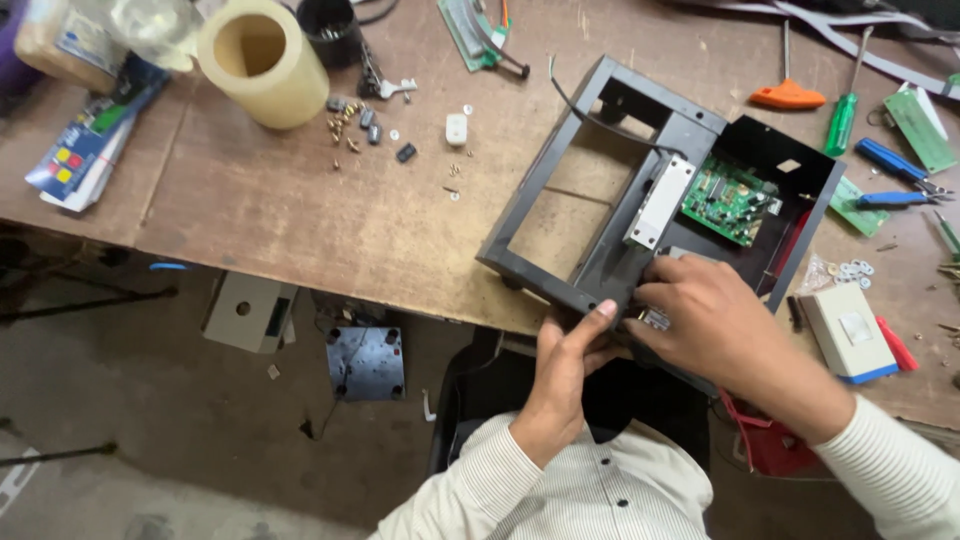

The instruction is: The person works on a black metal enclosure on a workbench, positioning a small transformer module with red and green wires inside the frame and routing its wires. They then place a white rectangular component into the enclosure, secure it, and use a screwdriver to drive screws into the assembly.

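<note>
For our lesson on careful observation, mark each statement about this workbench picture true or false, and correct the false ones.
1. Both hands are at the near edge of the dark metal frame. True: the left hand and right hand meet at its near edge.
2. The green circuit board lies on the floor. False: it sits inside the black housing.
3. A roll of cream tape lies on the table. True.
4. The orange-handled tool is in the right hand. False: it lies on the table's far side, untouched.
5. Small screws lie near the tape roll. True.
</note>
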